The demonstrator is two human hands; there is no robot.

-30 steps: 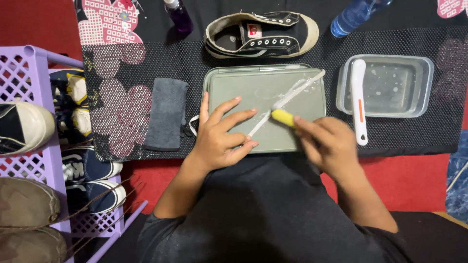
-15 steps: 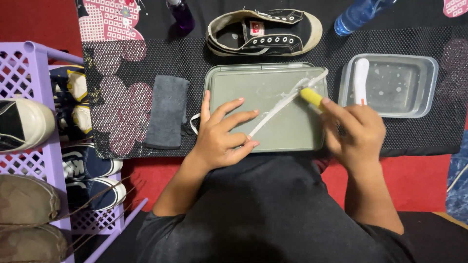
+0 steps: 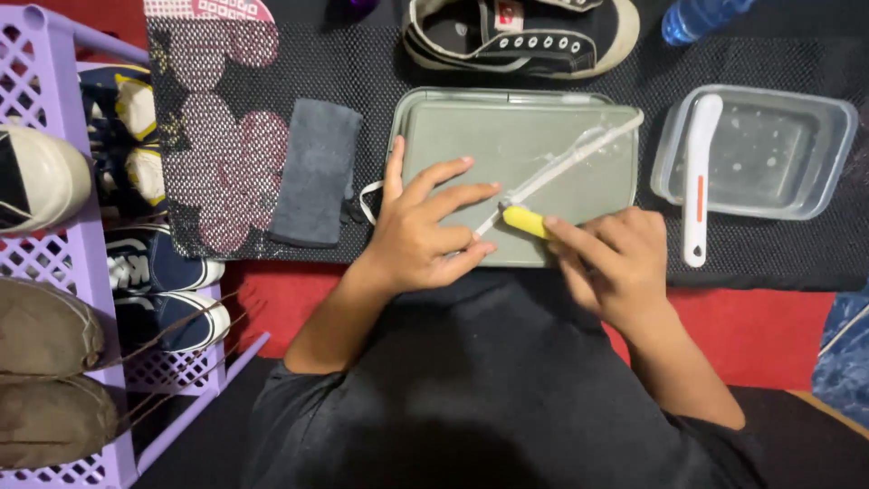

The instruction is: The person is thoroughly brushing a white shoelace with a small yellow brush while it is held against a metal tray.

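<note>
The right hand (image 3: 615, 263) has drawn back toward the body since half a second ago, pulling its small yellow brush (image 3: 527, 220) down the white shoelace (image 3: 566, 167); the scrubbing stroke is therefore mid-cycle. The grip of the right hand is closed on the brush. The left hand (image 3: 425, 226) lies flat with fingers spread, pinning the lace's near end against the grey tray (image 3: 507, 136). The lace lies on the tray, long axis diagonal, pointing from the left hand toward the tray's far right corner. Bristle contact is probably present, though partly hidden.
</note>
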